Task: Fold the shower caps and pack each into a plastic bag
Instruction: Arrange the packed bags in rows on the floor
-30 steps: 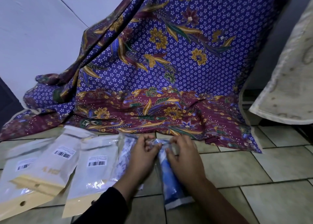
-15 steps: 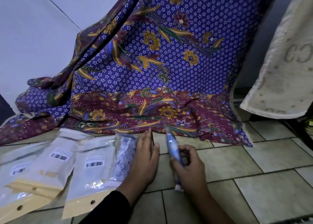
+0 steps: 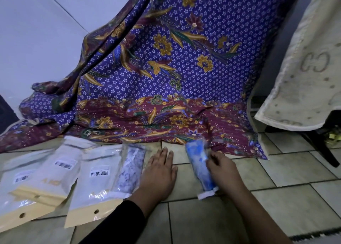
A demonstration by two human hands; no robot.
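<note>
A folded blue shower cap in a narrow clear plastic bag (image 3: 199,167) lies slanted on the tiled floor, its white sealed end towards me. My right hand (image 3: 222,171) holds it along its right side, fingers curled against the bag. My left hand (image 3: 158,173) rests flat on the tiles, fingers straight, apart from the blue bag. Just left of that hand lies a bagged cap with a white and purple print (image 3: 129,171).
Three flat white packets with barcode labels and yellow header strips (image 3: 96,184) (image 3: 53,175) (image 3: 16,188) overlap at the left. A purple floral cloth (image 3: 166,73) hangs behind and spreads onto the floor. A cream towel (image 3: 302,73) hangs at the right.
Both hands were together on the blue bag; my right hand lifted it upright, then brought it down slanted to the right. My left hand let go and settled flat on the floor.
</note>
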